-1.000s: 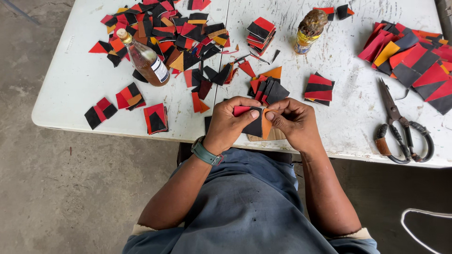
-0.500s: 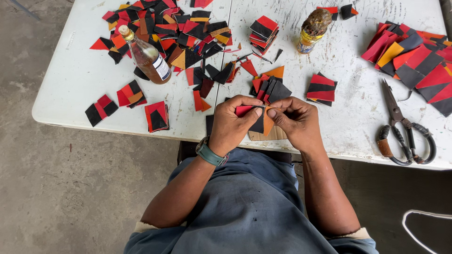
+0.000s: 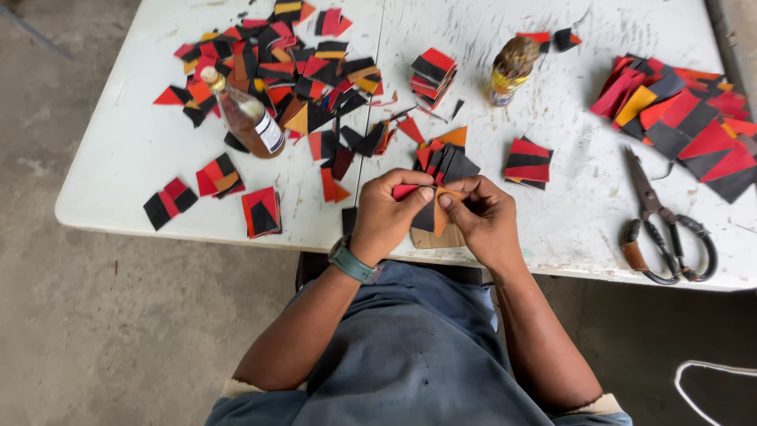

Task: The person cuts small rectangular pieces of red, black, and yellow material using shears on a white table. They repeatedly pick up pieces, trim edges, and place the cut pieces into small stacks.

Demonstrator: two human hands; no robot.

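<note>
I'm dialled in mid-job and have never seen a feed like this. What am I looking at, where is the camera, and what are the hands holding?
There is no machine here: a person works with two bare hands. The single picture comes from a camera worn on their head, looking down past their lap at a white table.

The left hand, with a watch on its wrist, and the right hand meet at the table's near edge. Together they pinch a small piece of red, orange and black material over a tan board.

On the table lie many cut pieces in the same colours, some stacked. There are also a bottle of brown liquid, a second smaller bottle, and scissors to the right.
</note>
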